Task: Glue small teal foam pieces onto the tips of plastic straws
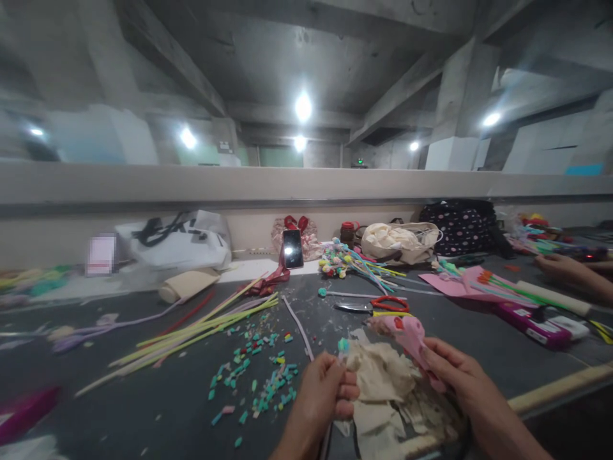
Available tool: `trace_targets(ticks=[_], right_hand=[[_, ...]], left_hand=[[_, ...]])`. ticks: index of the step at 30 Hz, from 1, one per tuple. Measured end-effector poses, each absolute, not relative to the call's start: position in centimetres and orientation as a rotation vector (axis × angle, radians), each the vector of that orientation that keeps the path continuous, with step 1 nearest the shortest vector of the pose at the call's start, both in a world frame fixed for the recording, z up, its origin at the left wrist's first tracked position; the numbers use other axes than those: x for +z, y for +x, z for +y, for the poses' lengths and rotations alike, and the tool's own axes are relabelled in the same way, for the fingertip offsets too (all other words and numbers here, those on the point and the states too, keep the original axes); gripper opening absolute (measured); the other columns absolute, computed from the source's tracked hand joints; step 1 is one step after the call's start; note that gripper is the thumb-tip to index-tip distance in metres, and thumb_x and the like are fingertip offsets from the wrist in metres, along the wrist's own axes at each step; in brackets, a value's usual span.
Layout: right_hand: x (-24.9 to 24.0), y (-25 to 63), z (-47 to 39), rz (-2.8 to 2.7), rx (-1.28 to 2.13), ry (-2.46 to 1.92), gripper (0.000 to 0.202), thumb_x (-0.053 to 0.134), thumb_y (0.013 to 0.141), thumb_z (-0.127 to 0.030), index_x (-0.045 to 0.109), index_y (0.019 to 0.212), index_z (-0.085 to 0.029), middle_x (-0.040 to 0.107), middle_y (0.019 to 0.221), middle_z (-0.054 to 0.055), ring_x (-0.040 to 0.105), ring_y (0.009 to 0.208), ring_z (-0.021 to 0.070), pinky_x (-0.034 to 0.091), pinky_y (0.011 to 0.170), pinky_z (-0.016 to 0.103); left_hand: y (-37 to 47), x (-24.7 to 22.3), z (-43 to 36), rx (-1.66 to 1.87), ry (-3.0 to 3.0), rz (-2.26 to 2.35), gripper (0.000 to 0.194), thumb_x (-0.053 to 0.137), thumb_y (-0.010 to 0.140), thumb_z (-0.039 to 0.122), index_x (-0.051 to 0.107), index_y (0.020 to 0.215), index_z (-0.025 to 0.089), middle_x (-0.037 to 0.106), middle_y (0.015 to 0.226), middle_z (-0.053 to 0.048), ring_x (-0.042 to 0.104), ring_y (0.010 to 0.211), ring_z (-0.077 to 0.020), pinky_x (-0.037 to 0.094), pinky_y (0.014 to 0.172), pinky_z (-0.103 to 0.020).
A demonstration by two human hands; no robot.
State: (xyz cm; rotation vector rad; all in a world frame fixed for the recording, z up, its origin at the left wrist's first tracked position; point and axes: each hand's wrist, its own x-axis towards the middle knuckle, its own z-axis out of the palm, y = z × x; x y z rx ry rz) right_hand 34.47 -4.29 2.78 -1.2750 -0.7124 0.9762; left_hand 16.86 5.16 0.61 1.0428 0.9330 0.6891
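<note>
My right hand (457,374) is closed around the handle of a pink hot glue gun (409,338), whose nozzle points left over a crumpled beige cloth (380,374). My left hand (328,390) is closed, thumb against curled fingers, on a thin stem with a small teal tip (343,345). That tip stands just above the fingertips, left of the nozzle; most of the stem is hidden by the hand. A lilac pipe cleaner (297,326) lies on the dark table behind the left hand. Scissors with red handles (390,303) rest beyond the glue gun.
Cut teal bits (261,383) are scattered left of my hands. Yellow-green pipe cleaners (201,335) lie farther left. Behind are a bundle of colourful-tipped stems (340,259), an upright phone (292,248) and a cloth basket (400,243). Another person's hand (562,271) is at right, near a purple box (531,326).
</note>
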Motion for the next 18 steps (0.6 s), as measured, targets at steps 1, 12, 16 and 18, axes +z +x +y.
trace_targets(ticks=[1,12,16,18], right_hand=[[2.8,34.7,-4.2,-0.669,0.977,-1.247,0.027,0.068,0.061,-0.036,0.061,0.081,-0.018,0.059,0.060,-0.005,0.053,0.050,0.0096,0.040,0.046,0.017],[0.4,35.1,-3.8,-0.578,1.023,-1.054,0.032,0.070,0.056,-0.042,0.059,0.073,-0.017,0.054,0.048,-0.005,0.049,0.039,0.0077,0.040,0.037,0.017],[-0.7,34.0,-3.7,-0.602,1.083,-1.046,0.040,0.066,0.057,-0.051,0.059,0.078,-0.018,0.056,0.041,-0.003,0.049,0.031,0.0076,0.035,0.032,0.015],[-0.6,33.0,-3.9,-0.616,1.096,-1.028,0.041,0.062,0.060,-0.053,0.059,0.084,-0.020,0.058,0.042,-0.002,0.050,0.029,0.0083,0.035,0.030,0.015]], left_hand=[[16.8,0.6,5.1,0.694,1.047,0.927,0.023,0.054,0.066,0.037,0.044,0.064,0.017,0.057,0.058,0.000,0.052,0.045,-0.0086,0.038,0.039,-0.018],[15.4,1.5,5.3,0.749,0.978,0.802,0.027,0.067,0.053,0.038,0.057,0.060,0.014,0.045,0.038,0.008,0.032,0.030,-0.0025,0.022,0.032,-0.015],[14.2,2.7,5.6,0.768,0.899,0.770,0.025,0.067,0.055,0.034,0.058,0.060,0.012,0.049,0.042,0.006,0.028,0.029,0.0004,0.013,0.029,-0.012],[13.4,3.3,5.6,0.756,0.846,0.751,0.024,0.066,0.057,0.034,0.059,0.066,0.012,0.055,0.049,0.003,0.027,0.028,0.0016,0.012,0.028,-0.011]])
